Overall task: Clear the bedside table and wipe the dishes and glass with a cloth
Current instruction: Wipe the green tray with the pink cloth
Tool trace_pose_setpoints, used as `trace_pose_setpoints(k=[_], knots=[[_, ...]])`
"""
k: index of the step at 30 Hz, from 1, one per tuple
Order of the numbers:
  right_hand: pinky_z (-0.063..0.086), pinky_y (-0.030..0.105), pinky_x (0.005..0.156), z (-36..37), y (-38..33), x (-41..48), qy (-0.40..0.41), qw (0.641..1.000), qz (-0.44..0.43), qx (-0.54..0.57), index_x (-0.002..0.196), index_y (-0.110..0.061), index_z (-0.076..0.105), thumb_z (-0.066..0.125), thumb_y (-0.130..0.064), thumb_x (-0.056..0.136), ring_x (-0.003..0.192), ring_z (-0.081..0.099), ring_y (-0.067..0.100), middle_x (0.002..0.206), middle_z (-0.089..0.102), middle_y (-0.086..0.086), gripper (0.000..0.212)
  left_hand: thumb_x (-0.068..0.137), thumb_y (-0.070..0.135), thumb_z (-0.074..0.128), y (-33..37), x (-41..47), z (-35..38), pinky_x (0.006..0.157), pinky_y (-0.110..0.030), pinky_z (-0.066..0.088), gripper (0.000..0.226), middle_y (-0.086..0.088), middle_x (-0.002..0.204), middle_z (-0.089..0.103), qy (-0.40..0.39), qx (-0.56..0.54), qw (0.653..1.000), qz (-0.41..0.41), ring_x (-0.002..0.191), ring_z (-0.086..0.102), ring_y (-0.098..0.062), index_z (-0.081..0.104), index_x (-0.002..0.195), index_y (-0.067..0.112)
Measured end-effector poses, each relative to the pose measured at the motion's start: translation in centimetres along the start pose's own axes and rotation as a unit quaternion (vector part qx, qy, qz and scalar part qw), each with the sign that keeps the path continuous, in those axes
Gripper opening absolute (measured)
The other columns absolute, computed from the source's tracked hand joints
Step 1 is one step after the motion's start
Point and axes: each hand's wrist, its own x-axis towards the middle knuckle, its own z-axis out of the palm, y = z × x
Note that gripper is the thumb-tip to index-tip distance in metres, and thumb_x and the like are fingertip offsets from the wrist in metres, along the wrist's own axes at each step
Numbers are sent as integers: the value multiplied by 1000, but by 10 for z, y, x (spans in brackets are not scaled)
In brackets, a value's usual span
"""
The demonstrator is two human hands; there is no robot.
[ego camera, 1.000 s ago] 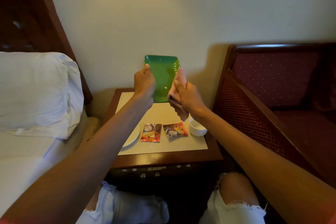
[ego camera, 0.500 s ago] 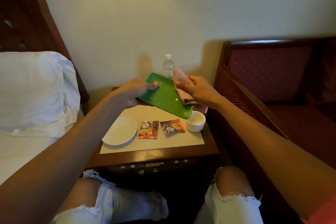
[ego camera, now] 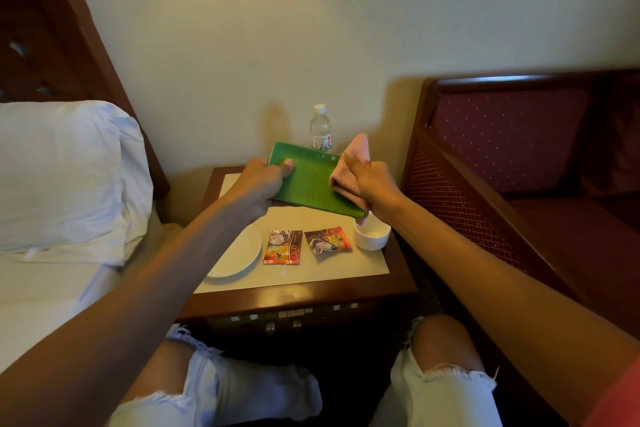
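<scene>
A green rectangular tray (ego camera: 309, 180) is held nearly flat, just above the back of the bedside table (ego camera: 304, 295). My left hand (ego camera: 258, 189) grips its left edge, thumb on top. My right hand (ego camera: 370, 184) clutches a pink cloth (ego camera: 348, 173) pressed against the tray's right side. Below them lie a white plate (ego camera: 239, 253), partly under my left forearm, two snack sachets (ego camera: 282, 247) (ego camera: 327, 240) and a small white cup (ego camera: 371, 236). A glass behind the cloth is barely visible.
A water bottle (ego camera: 320, 128) stands at the back of the table by the wall. A bed with a white pillow (ego camera: 65, 173) is on the left, a dark red wooden-framed sofa (ego camera: 512, 156) on the right. My knees are below the table's front.
The tray has gone from upright in the air to lying almost flat and lower over the table. The cloth hand stayed on its right side. The bottle has come into sight.
</scene>
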Motion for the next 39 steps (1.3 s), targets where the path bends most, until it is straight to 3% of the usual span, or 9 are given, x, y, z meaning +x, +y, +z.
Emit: trace_pose_setpoints(k=[6,12,15,20,26,31,34,36,39], knots=[[49,25,42,12,7,-17,-31,999,-15,13,113,1,57,47,-47,99,52,67,21,91,70,21,50,104,21,49,-1,9,5,60,-35,57,10,-1,95,65,93,-102,989,60,84,66,-18,56,109,17],[55,46,59,-17,-17,-6,-2,998,-35,61,91,0,63,66,-41,90,58,60,31,61,65,12,41,87,6,66,-8,-3,-21,72,-35,60,23,-12,109,65,-149,-51,987,-24,93,70,-25,59,109,9],[52,32,56,-21,-26,-8,-30,997,-76,-5,78,-8,64,66,-40,90,57,64,20,52,67,-3,35,83,0,71,-5,-11,-18,70,-34,62,32,-11,110,69,-227,83,970,-29,94,72,-26,60,113,5],[60,48,73,1,-20,-9,38,997,-66,-4,98,-2,67,59,-55,89,77,71,29,89,73,14,54,86,21,76,-4,-13,13,78,-34,54,29,-7,106,70,-102,99,990,12,90,66,-18,62,110,12],[43,22,34,9,-8,-22,-17,997,-62,-36,101,0,59,43,-51,99,34,57,16,75,68,17,54,97,17,61,19,-5,32,62,-25,42,10,8,90,60,41,11,993,107,81,56,-10,57,107,18],[60,39,68,-6,-26,-5,-19,995,-91,-45,102,-2,67,51,-50,96,77,70,28,88,72,14,50,96,17,62,-11,-24,36,63,-26,49,7,5,89,68,16,-6,995,98,81,65,-14,63,92,23],[56,24,65,-10,-27,-3,-23,995,-82,-55,100,-6,68,52,-47,97,77,67,19,84,70,5,45,97,16,60,-27,-36,38,62,-26,51,13,4,87,68,-6,-20,997,72,77,65,-12,62,87,24],[59,38,77,-4,-18,-5,-25,996,-65,-48,104,-3,68,51,-50,96,84,68,26,92,71,11,51,100,21,55,-24,-31,37,66,-28,53,17,2,85,67,19,-25,997,65,76,64,-14,62,84,22],[57,38,52,11,-1,-22,-46,998,-46,-28,104,1,63,49,-49,97,59,68,28,84,70,17,52,102,27,50,-11,-4,30,73,-33,51,23,-4,90,66,112,-30,989,89,83,63,-25,63,86,17]])
